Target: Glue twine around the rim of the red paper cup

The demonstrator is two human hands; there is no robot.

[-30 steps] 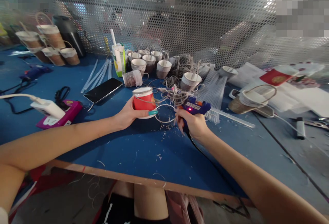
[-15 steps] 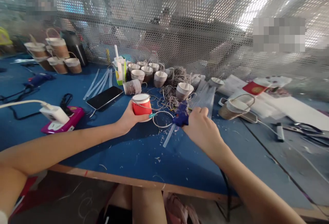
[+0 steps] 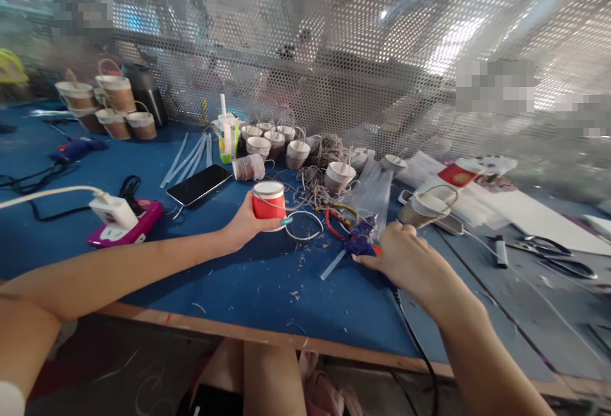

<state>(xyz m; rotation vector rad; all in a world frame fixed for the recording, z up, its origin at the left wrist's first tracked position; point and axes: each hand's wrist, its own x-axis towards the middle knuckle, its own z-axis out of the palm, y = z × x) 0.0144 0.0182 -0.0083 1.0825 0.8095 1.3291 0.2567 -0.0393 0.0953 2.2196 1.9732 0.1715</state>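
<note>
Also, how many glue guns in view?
2. One blue glue gun is in the right hand; a second glue gun lies toward the far left of the blue table, its cord beside it. More could be hidden behind the clutter.

Small bright lamps glare through my perforated metal screen — the blue tabletop stays softly lit, dark beneath. Edges stretch and smear — my right hand looks slightly blurred.

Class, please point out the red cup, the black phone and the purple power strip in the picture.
Red cup (image 3: 268, 207): head view, front side.
Black phone (image 3: 199, 185): head view, screen.
Purple power strip (image 3: 151, 214): head view, right end.
</note>
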